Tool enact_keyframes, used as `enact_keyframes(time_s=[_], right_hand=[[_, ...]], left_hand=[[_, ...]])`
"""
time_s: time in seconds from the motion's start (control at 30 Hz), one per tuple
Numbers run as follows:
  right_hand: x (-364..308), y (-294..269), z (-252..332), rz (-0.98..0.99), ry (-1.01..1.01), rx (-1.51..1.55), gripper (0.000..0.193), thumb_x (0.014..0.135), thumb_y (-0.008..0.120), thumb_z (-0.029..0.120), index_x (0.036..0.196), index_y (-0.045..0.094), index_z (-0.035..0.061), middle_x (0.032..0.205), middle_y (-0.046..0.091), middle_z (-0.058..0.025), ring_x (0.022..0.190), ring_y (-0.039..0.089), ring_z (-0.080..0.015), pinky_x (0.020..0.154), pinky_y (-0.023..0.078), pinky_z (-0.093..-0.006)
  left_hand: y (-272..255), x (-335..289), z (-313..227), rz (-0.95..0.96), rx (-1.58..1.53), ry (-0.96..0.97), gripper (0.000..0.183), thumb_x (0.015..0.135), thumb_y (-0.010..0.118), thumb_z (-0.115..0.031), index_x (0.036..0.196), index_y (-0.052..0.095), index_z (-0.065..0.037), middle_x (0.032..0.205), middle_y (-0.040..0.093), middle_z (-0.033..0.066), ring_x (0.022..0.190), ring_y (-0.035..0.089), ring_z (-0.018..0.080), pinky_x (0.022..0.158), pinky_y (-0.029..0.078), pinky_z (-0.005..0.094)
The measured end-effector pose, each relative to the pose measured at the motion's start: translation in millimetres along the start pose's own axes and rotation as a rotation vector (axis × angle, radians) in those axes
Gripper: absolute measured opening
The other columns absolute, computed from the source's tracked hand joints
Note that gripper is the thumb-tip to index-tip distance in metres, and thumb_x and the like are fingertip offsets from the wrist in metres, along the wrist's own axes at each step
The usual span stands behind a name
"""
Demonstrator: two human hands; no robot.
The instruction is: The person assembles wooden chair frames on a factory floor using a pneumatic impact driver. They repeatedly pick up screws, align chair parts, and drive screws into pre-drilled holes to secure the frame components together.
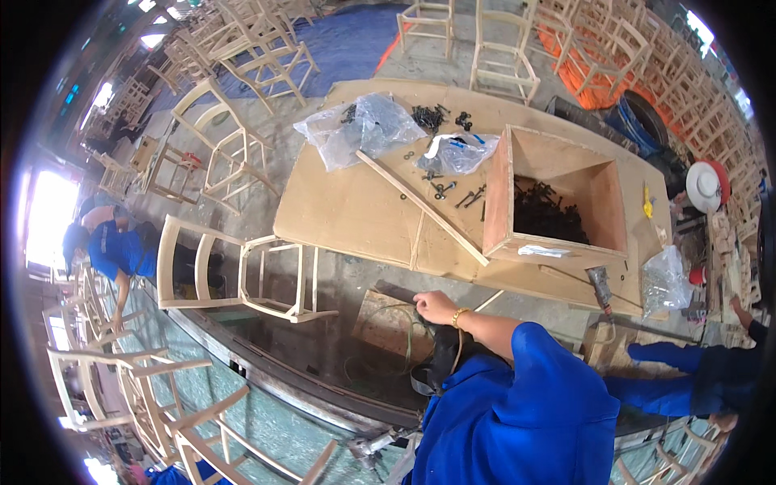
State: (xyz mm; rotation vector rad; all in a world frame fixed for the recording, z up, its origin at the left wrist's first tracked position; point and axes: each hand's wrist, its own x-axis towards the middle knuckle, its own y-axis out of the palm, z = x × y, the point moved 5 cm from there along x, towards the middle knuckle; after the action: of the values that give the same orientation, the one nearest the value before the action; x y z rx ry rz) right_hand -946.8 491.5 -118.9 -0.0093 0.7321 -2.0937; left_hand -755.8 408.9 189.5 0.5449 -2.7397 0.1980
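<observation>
My right hand [436, 308], with a gold bracelet [458, 316] on its wrist, reaches left from a blue sleeve. Its fingers look curled; whatever they may hold is too small to make out. Beneath and beside it lies a plywood board [378, 330], crossed by a thin greenish hose [410, 335]. My left hand does not show. A metal power tool [370, 447] pokes out at the lower edge, left of my body; what supports it is hidden. Just left of the board stands a pale wooden chair frame [279, 275].
A cardboard-covered table [347, 210] carries a wooden box [498, 194] of dark bolts, plastic bags [364, 129], a wooden strip [420, 206] and an air tool [600, 287]. One person [121, 246] works at far left, another [687, 380] at right. Chair frames [145, 396] crowd a green-topped bench [267, 420].
</observation>
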Motion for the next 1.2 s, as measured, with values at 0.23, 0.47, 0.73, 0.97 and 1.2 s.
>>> enact_keyframes(time_s=[0.23,0.47,0.73,0.97,1.2], right_hand=[[-1,-107,113,0.062,-0.378,0.464,0.033,0.08,0.061,0.009,0.111,0.055,-0.0012,0.096,0.064,-0.0151,0.075,0.063,-0.0197,0.065,0.05,-0.0268],[-11,-388,-60,-0.65,0.279,-0.237,0.018,0.081,0.051,0.007,0.094,0.062,0.0009,0.083,0.065,-0.0142,0.077,0.064,-0.0235,0.07,0.051,-0.033],[57,-351,-155,-0.243,0.586,-0.797,0.02,0.082,0.05,0.009,0.095,0.063,0.0032,0.102,0.059,-0.0229,0.1,0.058,-0.0344,0.085,0.048,-0.0431],[64,-334,-164,-0.305,0.597,-0.854,0.026,0.087,0.041,0.013,0.103,0.059,0.0019,0.112,0.056,-0.0198,0.1,0.057,-0.0329,0.083,0.049,-0.0428],[49,-344,-140,-0.166,0.469,-1.167,0.026,0.085,0.04,0.015,0.099,0.061,0.0071,0.091,0.065,-0.0141,0.092,0.06,-0.0299,0.076,0.048,-0.0452]], left_hand=[[-18,44,27,0.227,-0.45,-0.021,0.061,0.087,0.044,-0.056,0.112,0.057,-0.002,0.113,0.057,0.0179,0.105,0.054,0.035,0.094,0.037,0.0524],[-26,82,8,0.425,-0.692,0.062,0.064,0.086,0.043,-0.057,0.114,0.057,-0.001,0.115,0.056,0.0184,0.107,0.052,0.036,0.096,0.036,0.0532],[-41,89,-19,0.367,-0.634,0.087,0.067,0.086,0.042,-0.059,0.117,0.055,-0.001,0.118,0.055,0.0189,0.11,0.051,0.0372,0.098,0.034,0.0541],[-64,2,31,-0.068,-0.667,-0.087,0.078,0.085,0.036,-0.063,0.124,0.047,0.004,0.128,0.045,0.0236,0.124,0.038,0.0389,0.104,0.018,0.0572],[-37,-18,43,-0.281,-0.473,-0.119,0.073,0.089,0.034,-0.058,0.114,0.052,0.008,0.112,0.053,0.0256,0.106,0.052,0.0369,0.092,0.037,0.051]])
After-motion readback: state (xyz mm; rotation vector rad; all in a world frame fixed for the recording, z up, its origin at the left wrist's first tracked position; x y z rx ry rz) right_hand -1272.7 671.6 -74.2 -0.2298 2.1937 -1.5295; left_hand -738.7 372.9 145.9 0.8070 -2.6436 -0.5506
